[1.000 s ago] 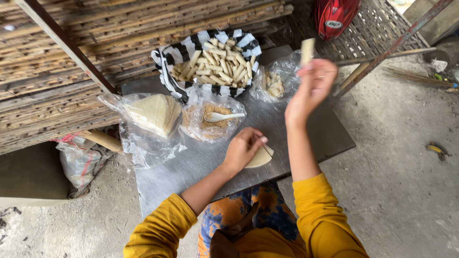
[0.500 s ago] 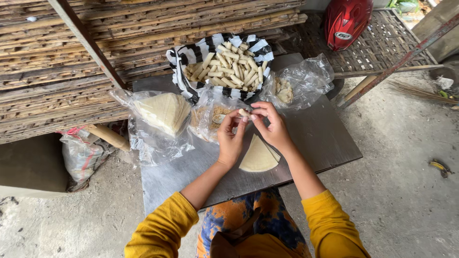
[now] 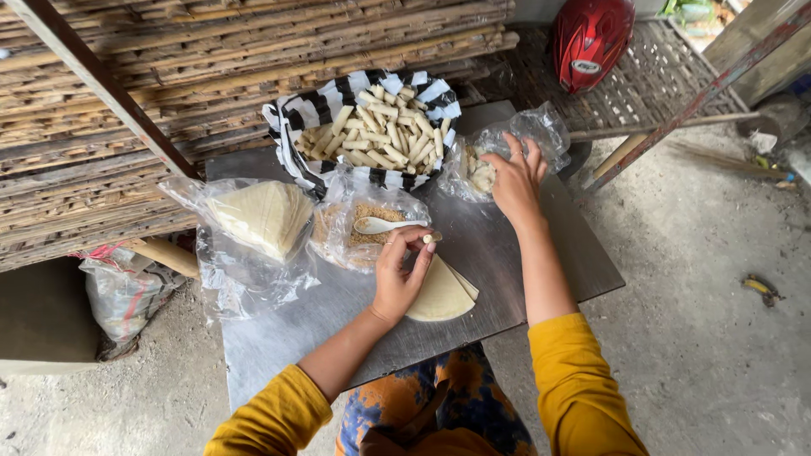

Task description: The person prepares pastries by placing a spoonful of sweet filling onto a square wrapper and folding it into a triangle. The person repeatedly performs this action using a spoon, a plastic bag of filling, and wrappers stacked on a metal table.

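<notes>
Outdoor home snack-making spot: bamboo wall (image 3: 253,51), metal table (image 3: 507,253), dirt floor (image 3: 726,355).

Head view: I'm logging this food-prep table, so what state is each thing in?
Left hand: pinching a small piece above the wrapper.
Right hand: fingers spread, reaching into a clear bag.
Wrapper: flat, unrolled, on the table.
Clear bag: open.
Basket: filled with rolled sticks.
Spoon: resting in the filling bag.
Wrapper stack: bagged.

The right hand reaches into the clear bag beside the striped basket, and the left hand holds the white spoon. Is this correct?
Not quite. In the head view the white spoon lies in the crumb bag, untouched; the left hand pinches a small pale piece. The right hand does reach into the clear bag.
</notes>
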